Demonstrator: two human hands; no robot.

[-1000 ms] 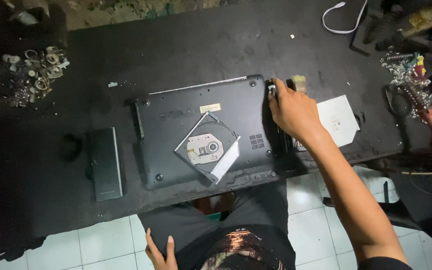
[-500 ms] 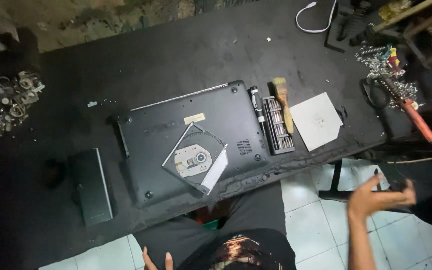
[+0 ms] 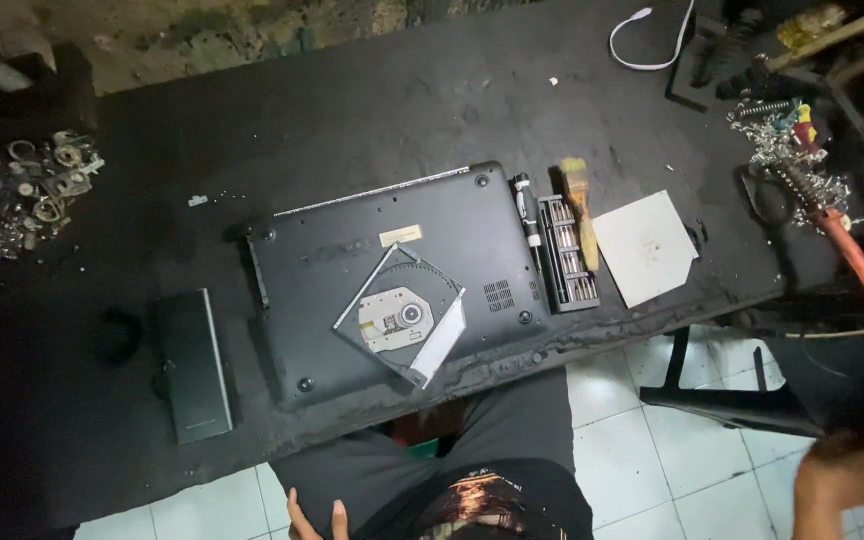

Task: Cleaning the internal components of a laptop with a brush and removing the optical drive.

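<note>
Looking down at my black bench [image 3: 372,110], I see the upturned laptop [image 3: 392,270] lying flat with the loose optical drive [image 3: 402,318] resting tilted on its base, and just right of it the screwdriver [image 3: 525,208], the bit case [image 3: 568,253], a brush [image 3: 579,205] and a white card [image 3: 644,246]. My left hand [image 3: 312,518] rests on my thigh with fingers spread, holding nothing. My right hand [image 3: 847,480] hangs blurred off the bench's right end, well apart from the laptop, and I cannot tell how its fingers sit.
</note>
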